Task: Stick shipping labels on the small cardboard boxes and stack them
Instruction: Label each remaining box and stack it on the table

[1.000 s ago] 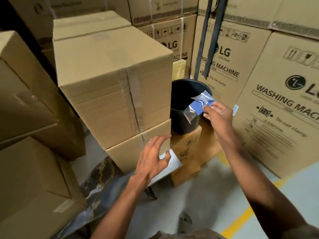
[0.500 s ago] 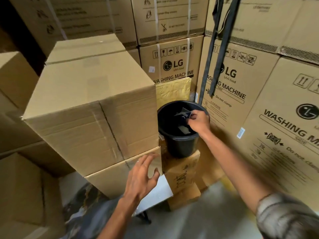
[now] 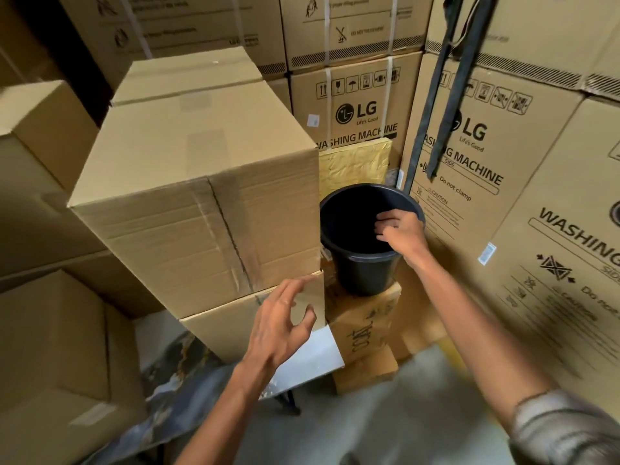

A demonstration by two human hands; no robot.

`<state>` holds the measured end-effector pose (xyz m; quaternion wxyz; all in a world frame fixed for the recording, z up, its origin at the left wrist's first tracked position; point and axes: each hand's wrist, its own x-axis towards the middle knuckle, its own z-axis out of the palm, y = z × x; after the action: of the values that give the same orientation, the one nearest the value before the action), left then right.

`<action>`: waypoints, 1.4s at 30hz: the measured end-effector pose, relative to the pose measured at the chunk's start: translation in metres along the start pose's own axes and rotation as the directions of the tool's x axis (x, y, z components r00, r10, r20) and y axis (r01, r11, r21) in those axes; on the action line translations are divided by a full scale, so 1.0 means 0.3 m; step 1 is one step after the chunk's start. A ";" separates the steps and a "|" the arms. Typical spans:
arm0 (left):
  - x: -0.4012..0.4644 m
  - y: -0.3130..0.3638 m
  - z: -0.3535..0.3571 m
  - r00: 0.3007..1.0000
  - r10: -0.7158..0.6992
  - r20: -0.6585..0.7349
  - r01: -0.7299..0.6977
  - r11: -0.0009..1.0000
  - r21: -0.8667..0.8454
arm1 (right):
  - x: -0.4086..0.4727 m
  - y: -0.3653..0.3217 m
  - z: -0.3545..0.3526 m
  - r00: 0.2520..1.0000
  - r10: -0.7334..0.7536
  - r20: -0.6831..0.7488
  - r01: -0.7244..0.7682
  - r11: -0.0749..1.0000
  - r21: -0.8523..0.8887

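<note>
A plain taped cardboard box [image 3: 201, 203] sits on a second cardboard box [image 3: 228, 327], both on a white tabletop [image 3: 318, 354]. My left hand [image 3: 281, 327] hovers open, fingers spread, at the lower box's front right corner. My right hand [image 3: 399, 229] reaches over the rim of a black bucket [image 3: 362, 273], fingers loosely apart and pointing down into it, with nothing visible in them. The bucket's inside is dark and its contents are hidden. No label shows on either box face turned to me.
The bucket stands on a small printed carton [image 3: 365, 323]. Tall LG washing machine cartons [image 3: 362, 112] wall in the back and right. Black straps [image 3: 439, 95] hang down at the right. A yellow packet [image 3: 352, 166] leans behind the bucket. More brown boxes [image 3: 43, 347] are stacked at the left.
My right hand carried a blue and clear scrap from in front of the bucket into its mouth; the scrap is no longer seen in the hand. My left hand stayed open by the lower box.
</note>
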<state>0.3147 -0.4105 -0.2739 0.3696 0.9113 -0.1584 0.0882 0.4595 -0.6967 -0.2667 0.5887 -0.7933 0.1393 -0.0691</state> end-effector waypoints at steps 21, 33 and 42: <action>-0.273 -0.080 -0.252 0.995 -0.022 -0.099 0.007 0.988 -0.152 | -0.758 -0.174 0.287 0.977 -0.082 0.196 0.034 0.971 0.238; -0.751 -0.357 -0.676 0.918 -0.185 -0.350 0.121 0.973 -0.197 | -1.216 -0.259 0.891 0.846 -0.179 0.502 0.099 0.978 0.182; -0.968 -0.559 -1.017 0.698 -0.121 -0.705 0.267 0.959 0.099 | -1.374 -0.403 1.253 0.783 -0.368 0.502 0.495 0.857 -0.144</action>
<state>0.0894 -0.0182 -0.2458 0.3186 0.8549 0.0980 0.3975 0.1870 -0.1958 -0.2408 0.4598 -0.8691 -0.1821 0.0048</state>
